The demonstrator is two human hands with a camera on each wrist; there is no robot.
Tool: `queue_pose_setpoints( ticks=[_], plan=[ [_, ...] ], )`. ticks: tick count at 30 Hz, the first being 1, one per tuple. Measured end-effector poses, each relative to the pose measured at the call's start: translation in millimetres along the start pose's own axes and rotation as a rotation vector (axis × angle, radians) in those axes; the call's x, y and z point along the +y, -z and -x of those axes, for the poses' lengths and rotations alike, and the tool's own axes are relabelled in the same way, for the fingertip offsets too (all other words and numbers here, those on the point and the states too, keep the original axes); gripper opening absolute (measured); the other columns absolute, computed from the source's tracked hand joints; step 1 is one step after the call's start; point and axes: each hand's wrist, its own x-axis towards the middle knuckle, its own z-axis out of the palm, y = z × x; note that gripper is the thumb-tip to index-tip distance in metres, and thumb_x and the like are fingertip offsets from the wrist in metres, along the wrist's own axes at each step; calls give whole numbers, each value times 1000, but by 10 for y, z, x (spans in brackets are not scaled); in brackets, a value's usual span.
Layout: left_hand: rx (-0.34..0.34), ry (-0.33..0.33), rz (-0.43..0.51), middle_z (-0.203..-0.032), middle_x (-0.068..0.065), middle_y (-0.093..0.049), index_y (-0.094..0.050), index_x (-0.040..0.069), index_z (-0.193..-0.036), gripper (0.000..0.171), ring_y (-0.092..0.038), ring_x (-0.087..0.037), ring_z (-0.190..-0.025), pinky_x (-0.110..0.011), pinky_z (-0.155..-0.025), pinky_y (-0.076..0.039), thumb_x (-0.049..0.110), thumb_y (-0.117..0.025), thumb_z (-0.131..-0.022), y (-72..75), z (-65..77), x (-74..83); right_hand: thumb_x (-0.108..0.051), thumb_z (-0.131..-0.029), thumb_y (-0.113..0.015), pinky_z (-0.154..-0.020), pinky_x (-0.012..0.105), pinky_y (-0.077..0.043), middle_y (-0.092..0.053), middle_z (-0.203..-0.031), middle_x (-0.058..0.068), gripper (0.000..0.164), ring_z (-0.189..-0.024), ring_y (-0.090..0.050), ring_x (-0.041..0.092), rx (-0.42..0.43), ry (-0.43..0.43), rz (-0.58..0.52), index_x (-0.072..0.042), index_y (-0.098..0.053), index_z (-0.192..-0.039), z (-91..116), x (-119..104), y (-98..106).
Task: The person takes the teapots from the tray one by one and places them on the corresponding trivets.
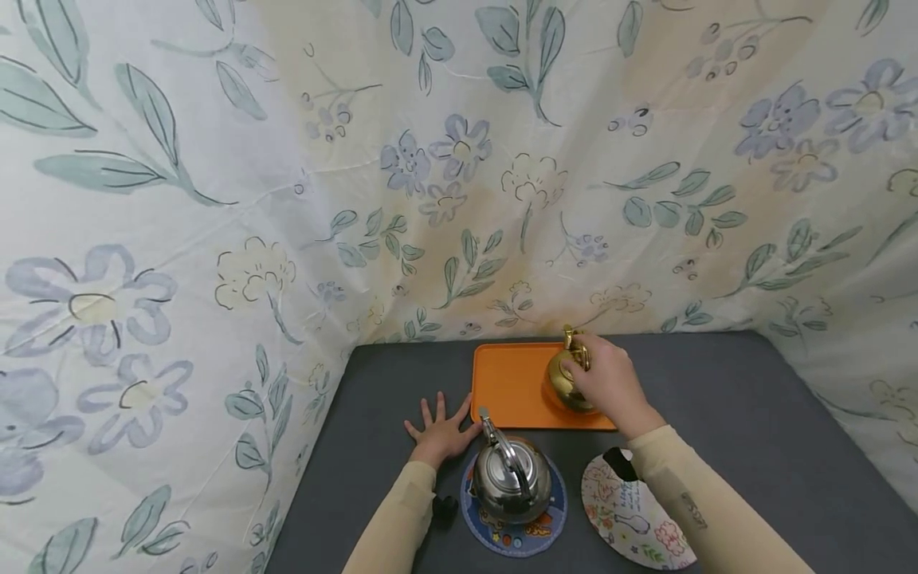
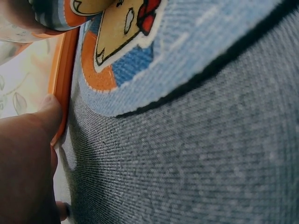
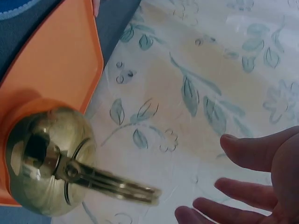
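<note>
A small gold kettle (image 1: pixel 564 383) stands on the right part of an orange tray (image 1: pixel 505 387). In the head view my right hand (image 1: pixel 610 381) overlaps its handle. The right wrist view shows my right hand (image 3: pixel 261 179) with thumb and fingers apart, a short way from the kettle's raised handle (image 3: pixel 112 184). My left hand (image 1: pixel 441 434) lies with fingers spread at the tray's near left corner. In the left wrist view, the thumb (image 2: pixel 50 109) of that hand is against the orange tray edge (image 2: pixel 63 79). A silver kettle (image 1: pixel 511 478) stands just right of the left hand.
Under the silver kettle lies a round blue patterned mat (image 1: pixel 527 542). A second round mat with flowers (image 1: pixel 617 510) lies to the right, partly beneath the right forearm. The dark grey table (image 1: pixel 724 430) meets a floral curtain (image 1: pixel 531 263) along its back edge.
</note>
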Motion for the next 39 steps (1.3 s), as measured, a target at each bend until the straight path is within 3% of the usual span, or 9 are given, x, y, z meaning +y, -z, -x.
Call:
queue_pose_setpoints(
  ticks=[2,10,16,19,21,24,27,31,39],
  plan=[
    [-2,1,-1,-171,-14,0,-21,48,-159,76,9,-51,-152,-85,-105,2,80,-38,-92,7,-4,17,-19,-93,-73,-95,64,-49,-59,-134,32,56,-118,-58,52,-6,-20,-4,7,-55,-139,-64,61,12],
    [-13,21,-12,-171,-14,1,-21,48,-159,75,9,-51,-153,-84,-106,2,77,-40,-93,26,-29,82,-25,-97,-68,-100,68,-44,-45,-147,35,71,-127,-48,57,-111,-126,-18,8,-37,-152,-262,252,31],
    [-10,3,-12,-171,-14,1,-19,49,-159,75,10,-51,-153,-84,-106,2,79,-38,-93,-2,-53,89,-28,-100,-63,-93,65,-49,-48,-142,39,73,-118,-55,56,-141,-176,-4,13,-32,-152,-277,354,-3],
    [-7,0,-6,-171,-14,1,-19,49,-159,75,9,-51,-153,-85,-106,2,79,-37,-92,-3,-53,75,-29,-101,-61,-83,59,-54,-50,-137,42,72,-101,-64,53,-159,-183,-4,16,-33,-150,-292,378,-38],
    [-5,6,-3,-170,-14,-1,-21,48,-159,76,9,-51,-153,-85,-106,2,79,-38,-92,3,-40,67,-30,-101,-60,-71,52,-56,-57,-126,41,66,-84,-68,46,-160,-178,-5,17,-41,-144,-299,399,-81],
    [-3,13,-4,-170,-14,-1,-22,47,-159,75,9,-51,-153,-85,-106,2,78,-39,-93,7,-23,61,-28,-101,-60,-55,39,-51,-67,-92,30,47,-60,-63,31,-150,-173,-16,12,-61,-124,-296,434,-141],
    [-6,7,-9,-170,-14,1,-21,48,-159,75,10,-51,-152,-84,-106,2,79,-38,-92,19,2,15,-25,-100,-62,-48,33,-45,-60,-66,12,29,-51,-57,22,-143,-188,-33,3,-67,-100,-276,417,-204],
    [-13,-11,-5,-171,-14,1,-20,48,-159,76,10,-51,-152,-84,-106,3,80,-37,-92,29,16,-6,-21,-99,-64,-48,31,-45,-62,-63,8,23,-51,-58,19,-138,-197,-38,0,-67,-90,-252,395,-231],
    [-17,-13,-15,-171,-13,0,-20,48,-159,76,9,-51,-152,-84,-107,1,79,-37,-92,23,50,-42,-17,-98,-63,-48,33,-47,-66,-67,11,21,-53,-60,21,-124,-187,-34,1,-68,-89,-211,354,-232]
  ],
)
